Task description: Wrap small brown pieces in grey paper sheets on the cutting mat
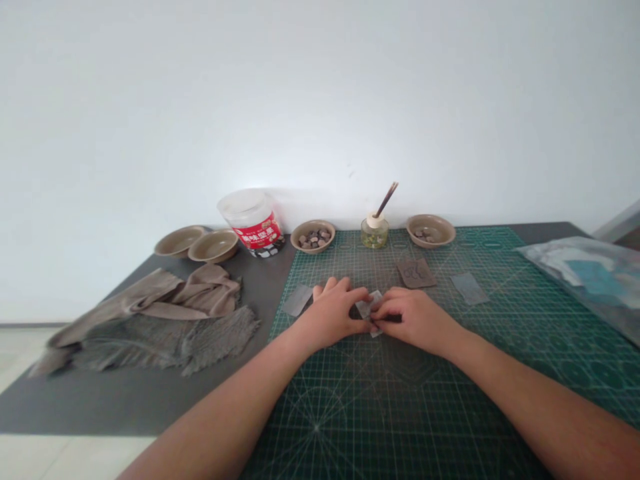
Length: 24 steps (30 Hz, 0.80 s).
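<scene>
Over the green cutting mat [350,407], my left hand [336,312] and my right hand [413,317] meet at a small translucent sheet [367,307]. Thumb and fingertips of both hands are closed on it, and part of it sticks out above and below them. Whether something lies inside its folds is hidden by my fingers. A second translucent sheet [298,300] lies flat just left of my left hand. To the right is another such sheet [469,289]. Behind my right hand rests a brown square pad [416,273] with dark markings.
A bowl of brownish lumps [313,248], a reed diffuser [375,233] and a bowl with a few lumps [443,235] line the wall. Leftward are a red-labelled tub [257,227], two bowls [180,241] and crumpled cloth [165,320]. A plastic bag [590,273] lies right.
</scene>
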### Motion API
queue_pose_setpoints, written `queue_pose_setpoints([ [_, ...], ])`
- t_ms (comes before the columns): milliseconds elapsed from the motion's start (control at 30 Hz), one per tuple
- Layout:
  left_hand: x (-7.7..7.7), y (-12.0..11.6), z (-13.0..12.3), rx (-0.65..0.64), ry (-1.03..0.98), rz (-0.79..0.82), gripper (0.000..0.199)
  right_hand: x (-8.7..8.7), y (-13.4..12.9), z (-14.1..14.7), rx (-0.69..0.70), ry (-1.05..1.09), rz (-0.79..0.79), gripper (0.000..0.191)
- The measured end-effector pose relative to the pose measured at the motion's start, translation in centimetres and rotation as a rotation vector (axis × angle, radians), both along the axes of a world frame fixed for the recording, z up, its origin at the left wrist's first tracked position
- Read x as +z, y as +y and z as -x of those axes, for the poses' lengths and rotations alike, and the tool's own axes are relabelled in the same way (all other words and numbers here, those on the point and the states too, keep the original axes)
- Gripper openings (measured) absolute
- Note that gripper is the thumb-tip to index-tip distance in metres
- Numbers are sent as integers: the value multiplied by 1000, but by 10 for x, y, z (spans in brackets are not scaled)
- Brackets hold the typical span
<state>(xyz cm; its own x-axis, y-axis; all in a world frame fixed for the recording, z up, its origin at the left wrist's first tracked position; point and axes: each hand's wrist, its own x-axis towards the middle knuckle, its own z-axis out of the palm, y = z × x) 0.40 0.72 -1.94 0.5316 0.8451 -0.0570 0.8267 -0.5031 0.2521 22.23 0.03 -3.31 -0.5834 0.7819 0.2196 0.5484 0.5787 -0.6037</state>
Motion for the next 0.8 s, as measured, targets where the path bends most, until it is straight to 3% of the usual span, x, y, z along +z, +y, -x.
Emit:
queue_pose_setpoints([
  [267,1,0,-1,19,-13,24,57,1,2,1,-150,-34,-29,7],
  [467,1,-1,-1,31,-19,47,60,3,-4,-4,-13,-62,-8,6],
  [633,-1,-1,-2,45,-31,59,58,4,-3,-4,-80,-48,-18,8],
  [800,-1,-1,-2,39,-29,52,58,4,-2,-2,6,-28,37,9],
])
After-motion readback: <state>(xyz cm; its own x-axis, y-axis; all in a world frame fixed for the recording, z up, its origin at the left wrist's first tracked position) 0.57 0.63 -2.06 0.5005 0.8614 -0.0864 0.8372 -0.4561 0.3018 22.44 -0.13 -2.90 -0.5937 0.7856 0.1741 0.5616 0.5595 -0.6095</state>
